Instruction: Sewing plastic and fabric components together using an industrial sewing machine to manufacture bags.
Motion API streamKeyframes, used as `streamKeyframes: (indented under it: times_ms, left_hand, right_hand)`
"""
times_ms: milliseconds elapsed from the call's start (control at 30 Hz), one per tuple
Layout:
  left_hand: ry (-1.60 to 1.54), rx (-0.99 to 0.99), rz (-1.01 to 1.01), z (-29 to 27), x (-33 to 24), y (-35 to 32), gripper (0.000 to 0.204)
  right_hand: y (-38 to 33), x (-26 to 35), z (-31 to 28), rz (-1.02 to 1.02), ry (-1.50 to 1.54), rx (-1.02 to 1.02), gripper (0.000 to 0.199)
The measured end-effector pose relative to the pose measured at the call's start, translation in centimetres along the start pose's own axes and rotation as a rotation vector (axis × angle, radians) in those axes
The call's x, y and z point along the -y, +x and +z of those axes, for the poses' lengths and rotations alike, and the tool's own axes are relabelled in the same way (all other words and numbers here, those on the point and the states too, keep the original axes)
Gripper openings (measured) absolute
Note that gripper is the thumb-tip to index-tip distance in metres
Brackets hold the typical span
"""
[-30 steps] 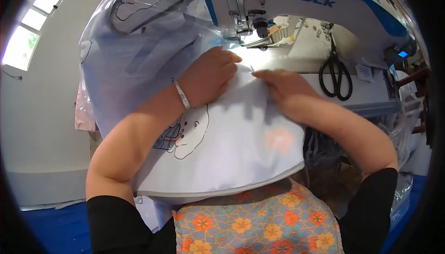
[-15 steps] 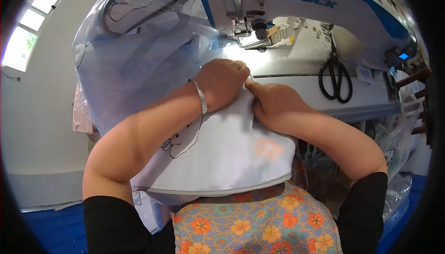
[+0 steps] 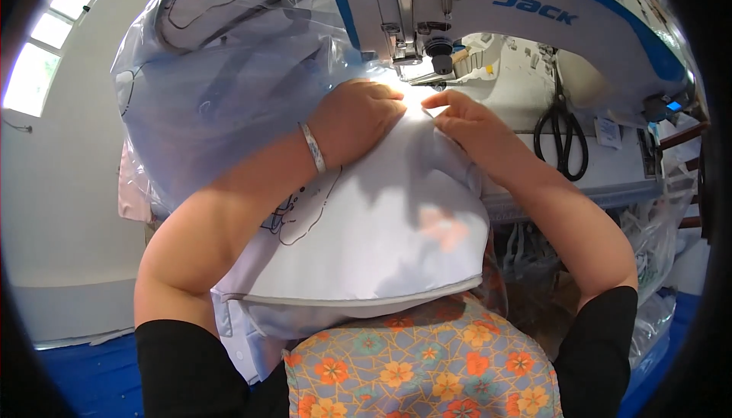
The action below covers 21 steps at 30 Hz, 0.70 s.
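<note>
A white fabric piece (image 3: 374, 242) with a line drawing and grey piping along its near edge drapes from the sewing machine (image 3: 488, 17) down to my lap. My left hand (image 3: 361, 119), with a bracelet at the wrist, lies over its far end just before the needle area, fingers together and curled on the cloth. Close by on the right, my right hand (image 3: 474, 132) pinches the fabric's edge between thumb and forefinger. Bright lamp light washes out the cloth between the fingertips. The left fingertips are partly hidden.
Black-handled scissors (image 3: 562, 139) lie on the machine table right of my hand. A clear plastic bag (image 3: 221, 105) with printed fabric fills the left side. A flowered apron (image 3: 427, 364) covers my lap. More clear plastic (image 3: 656, 242) hangs at the right.
Both hands were close together; now the right hand has moved up and slightly right, its fingers nearer the needle area. The left hand has shifted slightly left. The fabric lies flatter between them.
</note>
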<state>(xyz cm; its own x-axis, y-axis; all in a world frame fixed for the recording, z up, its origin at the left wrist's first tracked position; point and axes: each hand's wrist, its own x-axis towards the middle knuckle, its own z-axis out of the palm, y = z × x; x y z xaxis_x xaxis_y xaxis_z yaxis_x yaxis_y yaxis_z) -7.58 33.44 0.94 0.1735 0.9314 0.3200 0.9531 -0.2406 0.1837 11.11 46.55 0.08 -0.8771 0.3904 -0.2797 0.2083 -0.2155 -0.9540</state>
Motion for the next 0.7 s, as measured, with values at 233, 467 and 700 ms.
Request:
streamKeyframes:
  times_ms: [233,467,700]
  left_hand:
    - [-0.085,0.094,-0.093,-0.4,0.4,0.2,0.021]
    - [0.044,0.176,-0.195,-1.7,-1.8,2.6,0.019]
    - [0.212,0.202,-0.182,0.6,-2.6,0.0,0.015]
  right_hand:
    - [-0.2,-1.7,-1.3,-0.652,-1.263,-0.064,0.033]
    - [-0.2,-0.9,4.2,-0.503,-1.39,-0.032,0.039]
    - [-1.7,-2.8,5.3,-0.44,-1.345,-0.185,0.043]
